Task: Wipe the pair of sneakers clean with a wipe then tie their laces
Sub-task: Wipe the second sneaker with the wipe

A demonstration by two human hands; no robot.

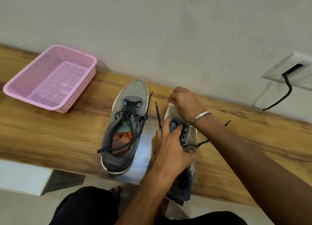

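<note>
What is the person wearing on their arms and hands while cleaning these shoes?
Both forearms are bare, with no sleeves in view, and neither hand has a glove. The right hand has a thin, plain silver-coloured bangle around its wrist. The left hand shows no ring, watch or band on its visible side. Dark trousers cover the knees at the bottom of the picture.

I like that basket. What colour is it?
The basket is pink, with little holes all over. The head view shows it.

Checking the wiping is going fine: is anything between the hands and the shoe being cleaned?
Nothing visible. The left hand grips the right-side sneaker at its laces, and the right hand holds the wipe at its toe. The other sneaker stands apart.
</note>
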